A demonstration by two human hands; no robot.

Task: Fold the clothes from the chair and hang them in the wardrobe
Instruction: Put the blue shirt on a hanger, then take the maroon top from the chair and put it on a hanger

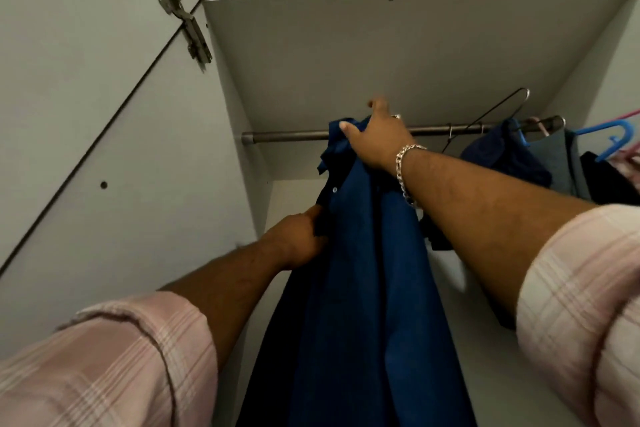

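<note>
We note the left hand (298, 239) pinching the front edge of the blue shirt (360, 288), which hangs limp below the right hand (377, 135). That hand grasps the collar at the rail (287, 136). We judge the cloth light, soft; hold it at the collar.

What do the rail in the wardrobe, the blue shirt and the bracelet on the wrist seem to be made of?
The rail looks like bare metal: a dull grey tube with a faint sheen. The blue shirt seems to be woven cloth, perhaps cotton, matte and hanging in soft folds, with a small button on its front edge. The bracelet looks like silver-coloured metal: bright, shiny chain links. Whether it is real silver cannot be told.
</note>
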